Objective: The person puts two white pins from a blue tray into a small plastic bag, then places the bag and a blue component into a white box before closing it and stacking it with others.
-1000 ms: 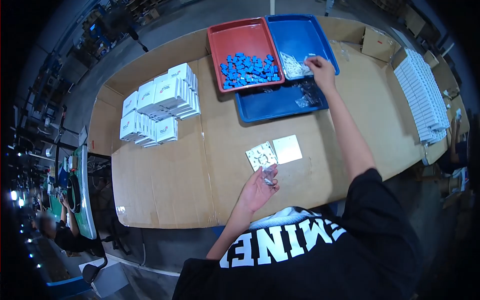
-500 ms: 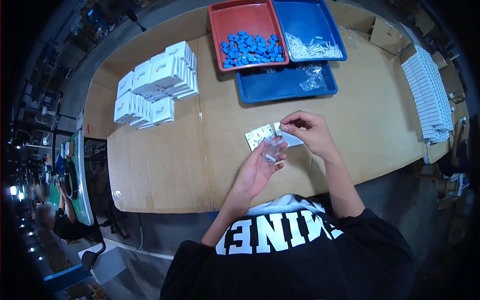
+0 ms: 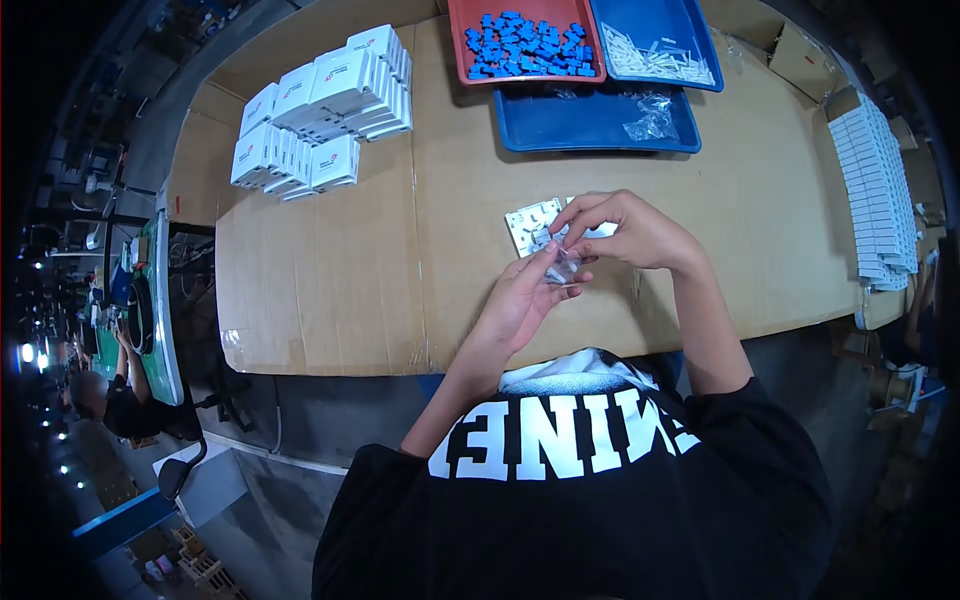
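Observation:
My left hand (image 3: 520, 302) is closed on a small clear plastic bag (image 3: 564, 270), with some pale small item inside that I cannot make out. Over the bag's top, my right hand (image 3: 640, 232) pinches with thumb and fingers at its mouth; whether a small part sits between those fingertips is hidden. Just behind both hands a white panel (image 3: 527, 222) with holes and slots lies on the cardboard-covered table. A second plain white piece beside it is mostly covered by my right hand.
Stacked white boxes (image 3: 335, 85) stand at the left. At the back are a red tray (image 3: 462, 45) of blue parts, a blue tray (image 3: 712, 60) of white plugs and a lower blue tray (image 3: 560, 130) with clear bags. White stacks (image 3: 870, 190) line the right. A co-worker (image 3: 125, 400) sits far left.
My right hand has come to the bag's top, where it was apart from it before. The view has shifted, so the table's things appear higher up.

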Demonstrator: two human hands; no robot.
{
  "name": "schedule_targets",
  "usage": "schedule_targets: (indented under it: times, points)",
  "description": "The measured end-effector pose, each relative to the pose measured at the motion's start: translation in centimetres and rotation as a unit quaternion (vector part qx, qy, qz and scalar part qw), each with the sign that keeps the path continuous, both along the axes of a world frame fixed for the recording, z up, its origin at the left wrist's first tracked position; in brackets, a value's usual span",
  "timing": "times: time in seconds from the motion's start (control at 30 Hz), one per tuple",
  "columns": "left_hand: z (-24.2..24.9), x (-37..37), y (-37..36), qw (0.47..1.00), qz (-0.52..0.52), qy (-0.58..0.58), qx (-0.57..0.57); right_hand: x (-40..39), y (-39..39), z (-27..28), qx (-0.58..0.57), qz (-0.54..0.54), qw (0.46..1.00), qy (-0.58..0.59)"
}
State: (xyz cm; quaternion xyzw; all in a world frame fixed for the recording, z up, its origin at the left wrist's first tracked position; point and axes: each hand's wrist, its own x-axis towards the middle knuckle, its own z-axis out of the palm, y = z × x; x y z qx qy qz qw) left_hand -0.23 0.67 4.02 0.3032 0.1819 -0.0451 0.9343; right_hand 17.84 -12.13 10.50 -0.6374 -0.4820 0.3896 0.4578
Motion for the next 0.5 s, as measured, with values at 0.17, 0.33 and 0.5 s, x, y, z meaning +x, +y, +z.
schedule_targets:
  times: [0.17,0.33,0.5]
  points:
    - [0.9,0.2,0.3,0.999,0.010,-0.018,-0.031,0.1,0.0,0.9,-0.035,0.008,0.999,0.030]
    - [0.1,0.3,0.3,0.999,-0.012,-0.022,-0.021,-0.8,0.3,1.7,-0.066,0.022,0.997,-0.027]
    - [0.1,0.5,0.0,1.000,0.005,-0.011,-0.004,-1.4,0.3,1.0,-0.091,0.051,0.994,-0.024]
